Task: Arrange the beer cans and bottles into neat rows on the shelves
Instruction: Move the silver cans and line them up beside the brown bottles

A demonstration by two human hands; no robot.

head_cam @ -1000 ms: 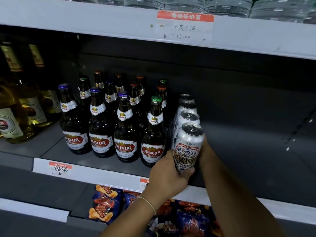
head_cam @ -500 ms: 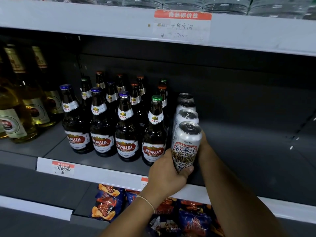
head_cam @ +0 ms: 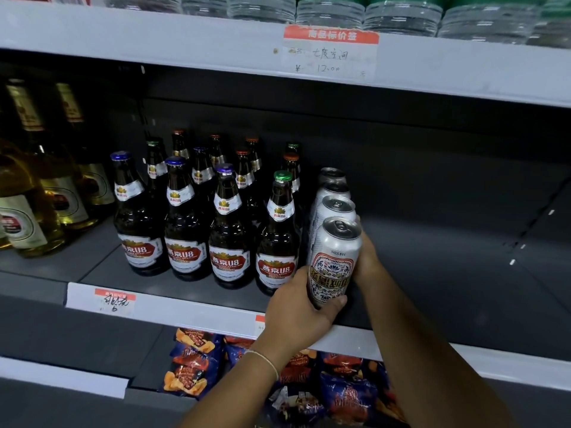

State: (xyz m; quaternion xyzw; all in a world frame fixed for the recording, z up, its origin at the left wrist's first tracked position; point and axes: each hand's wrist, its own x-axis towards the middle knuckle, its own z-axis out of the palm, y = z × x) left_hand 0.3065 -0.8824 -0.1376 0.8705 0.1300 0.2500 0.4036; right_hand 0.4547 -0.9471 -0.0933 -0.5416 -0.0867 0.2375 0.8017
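A silver beer can [head_cam: 333,261] with a patterned label stands at the front of a single-file row of cans [head_cam: 335,200] on the grey shelf [head_cam: 448,273]. My left hand [head_cam: 298,313] grips the can's lower front, thumb under its base. My right hand [head_cam: 366,254] curls round its right side, mostly hidden behind the can. Left of the cans stand several dark brown beer bottles [head_cam: 230,239] in rows, red labels facing out.
Yellow-tinted bottles [head_cam: 34,208] stand at the far left of the same shelf. To the right of the cans the shelf shows bare grey. Water bottles [head_cam: 401,13] line the shelf above. Snack bags [head_cam: 191,362] lie on the shelf below.
Both hands stay on the front can, which sits in nearly the same spot beside the bottles. The view has shifted slightly.
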